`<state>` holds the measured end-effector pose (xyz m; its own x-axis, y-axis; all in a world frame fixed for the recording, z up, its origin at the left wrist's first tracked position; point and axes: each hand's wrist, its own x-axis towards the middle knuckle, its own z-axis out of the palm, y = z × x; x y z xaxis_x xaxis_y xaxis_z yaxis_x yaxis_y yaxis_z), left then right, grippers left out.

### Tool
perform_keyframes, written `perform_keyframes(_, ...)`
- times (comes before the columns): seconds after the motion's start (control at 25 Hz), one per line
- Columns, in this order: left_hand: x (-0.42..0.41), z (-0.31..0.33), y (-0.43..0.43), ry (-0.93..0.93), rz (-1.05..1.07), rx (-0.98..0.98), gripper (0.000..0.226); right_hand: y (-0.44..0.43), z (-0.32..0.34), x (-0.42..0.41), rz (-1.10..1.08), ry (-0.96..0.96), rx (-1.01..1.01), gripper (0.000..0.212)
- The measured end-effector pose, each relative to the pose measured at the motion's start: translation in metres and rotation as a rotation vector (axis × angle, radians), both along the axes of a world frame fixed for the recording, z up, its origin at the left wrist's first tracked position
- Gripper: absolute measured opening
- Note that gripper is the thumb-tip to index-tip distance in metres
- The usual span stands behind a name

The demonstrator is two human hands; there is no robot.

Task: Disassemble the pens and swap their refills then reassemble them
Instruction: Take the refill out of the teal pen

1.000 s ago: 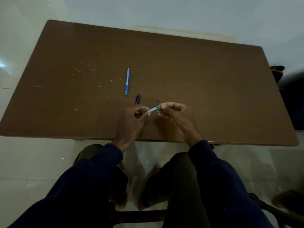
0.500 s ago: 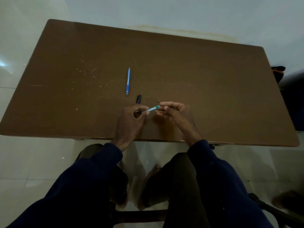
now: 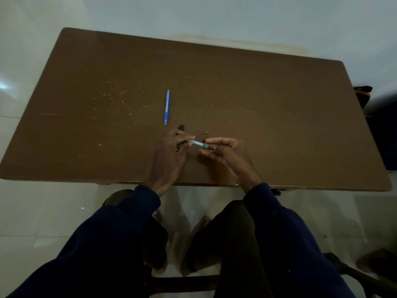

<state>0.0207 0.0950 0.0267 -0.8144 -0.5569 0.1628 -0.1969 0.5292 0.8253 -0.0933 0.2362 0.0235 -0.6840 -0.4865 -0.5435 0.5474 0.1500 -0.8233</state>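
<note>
A blue pen point(image 3: 167, 107) lies whole on the brown table point(image 3: 268, 117), pointing toward me. Both hands hold a white and green pen barrel point(image 3: 198, 144) just above the table near its front edge. My left hand point(image 3: 170, 151) pinches the barrel's left end, with a thin dark piece showing under its fingers. My right hand point(image 3: 225, 150) pinches the green right end. A black pen part point(image 3: 181, 127) lies just beyond my left hand. Two tiny dark pieces point(image 3: 206, 132) rest on the table beyond my right hand.
The table's front edge point(image 3: 193, 183) runs just under my wrists. My knees and dark sleeves fill the lower view. A dark bag point(image 3: 363, 94) sits off the table's right side. White specks dot the table's left half.
The barrel has tilted: its green right end now sits lower than before, and both hands have shifted slightly toward me. The blue pen has not moved.
</note>
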Motion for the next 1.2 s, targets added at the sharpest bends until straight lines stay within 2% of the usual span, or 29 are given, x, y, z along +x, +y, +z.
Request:
perform_keyframes(0.36, -0.006, 0.004, -0.001, 0.012, -0.045, -0.054, 0.022, -0.002, -0.002, 0.001, 0.031, -0.051, -0.068, 0.018)
perform_keyframes(0.76, -0.008, 0.01, -0.002, -0.006, -0.074, -0.173, 0.023, -0.004, 0.009, 0.005, 0.027, -0.09, -0.051, 0.021)
perform_keyframes(1.04, -0.005, 0.004, -0.005, -0.009, 0.015, -0.027, 0.021, 0.0, -0.001, 0.003, 0.035, -0.075, -0.075, 0.013)
perform_keyframes(1.2, -0.003, -0.002, -0.007, -0.011, 0.106, 0.12, 0.021, 0.002, -0.003, 0.001, 0.054, -0.001, -0.049, 0.012)
